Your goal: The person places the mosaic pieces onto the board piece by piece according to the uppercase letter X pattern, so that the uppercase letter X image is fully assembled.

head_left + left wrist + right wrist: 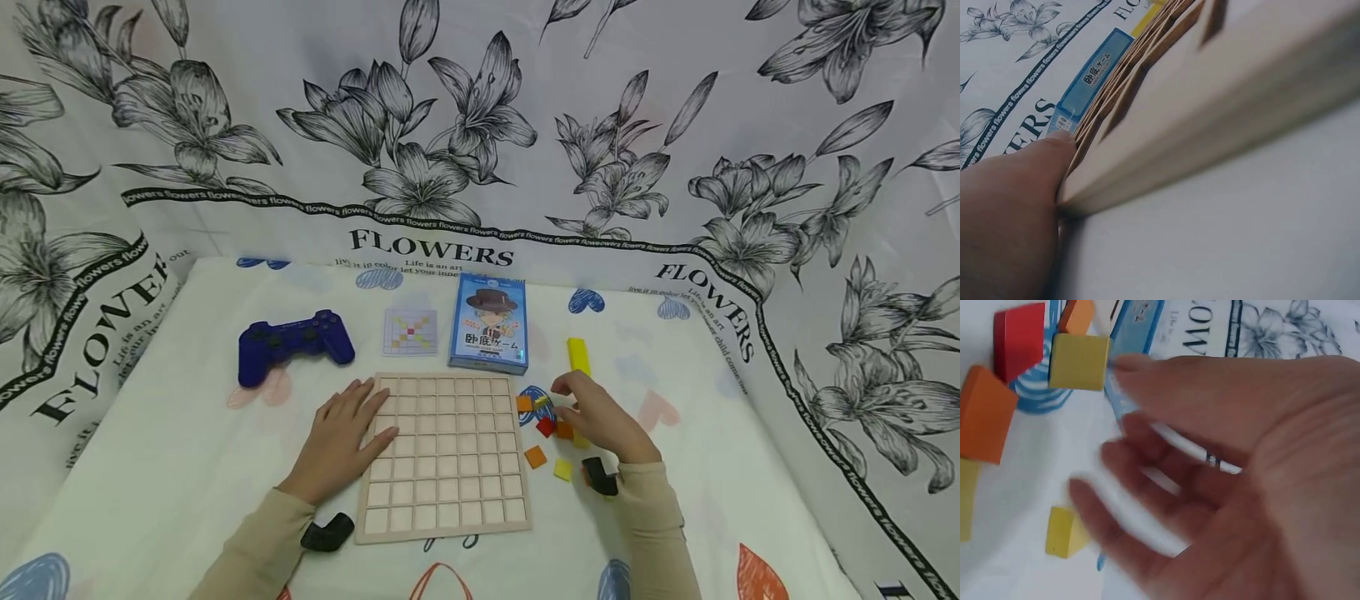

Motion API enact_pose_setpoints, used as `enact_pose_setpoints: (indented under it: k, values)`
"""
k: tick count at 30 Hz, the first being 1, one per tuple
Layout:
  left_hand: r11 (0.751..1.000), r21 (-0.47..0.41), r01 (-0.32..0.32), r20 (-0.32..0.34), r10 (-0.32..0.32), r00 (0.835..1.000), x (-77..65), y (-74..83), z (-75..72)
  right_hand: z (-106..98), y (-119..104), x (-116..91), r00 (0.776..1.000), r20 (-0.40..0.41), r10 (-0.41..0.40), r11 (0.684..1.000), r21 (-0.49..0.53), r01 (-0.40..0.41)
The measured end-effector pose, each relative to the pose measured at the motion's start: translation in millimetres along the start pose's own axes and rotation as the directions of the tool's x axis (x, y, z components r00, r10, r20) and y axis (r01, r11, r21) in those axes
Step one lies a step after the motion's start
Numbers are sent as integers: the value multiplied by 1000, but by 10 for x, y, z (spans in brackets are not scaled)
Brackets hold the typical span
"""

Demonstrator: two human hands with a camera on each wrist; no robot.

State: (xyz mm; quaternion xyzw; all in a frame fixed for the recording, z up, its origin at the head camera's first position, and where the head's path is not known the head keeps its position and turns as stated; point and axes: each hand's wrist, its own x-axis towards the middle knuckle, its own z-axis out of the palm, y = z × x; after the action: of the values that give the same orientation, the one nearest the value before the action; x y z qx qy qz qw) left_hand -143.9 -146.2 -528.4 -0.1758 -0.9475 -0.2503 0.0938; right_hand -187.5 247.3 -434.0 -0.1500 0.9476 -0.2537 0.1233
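A square wooden grid board (442, 469) lies flat with its small square cells bare. My left hand (337, 437) rests on its left edge, fingers spread and thumb over the rim; the left wrist view shows the thumb (1016, 219) against the board's side. My right hand (603, 417) is over small coloured blocks right of the board, thumb and fingers apart. A yellow block (1079, 361) sits right at its thumb tip, not enclosed by the fingers. Around it lie a red block (546, 427), several orange blocks (536, 457) and another yellow block (562, 470); some are partly hidden by the hand.
Behind the board stand a blue game box (487, 325) and a small printed pattern card (410, 332). A dark blue game controller (296, 342) lies at the left. A long yellow block (578, 356) lies beyond my right hand. Floral cloth (465, 183) hangs behind.
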Motion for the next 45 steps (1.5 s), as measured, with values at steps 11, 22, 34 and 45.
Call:
enact_pose_setpoints:
  k: [11,22,34,45]
  values:
    - [1000,-2,-1,-10,1,1000,-3,-23,-21,166,57,285,995,58,-75,992,-94,81]
    - [1000,3,-1,-13,1,1000,-35,-19,16,208,62,373,997,80,-24,986,-165,37]
    - [1000,-18,4,-2,-4,1000,-32,-5,-34,217,-388,367,981,34,-191,973,-129,194]
    - [1000,-6,11,-7,-11,1000,-33,-3,-15,638,-1148,757,852,137,-506,827,-206,524]
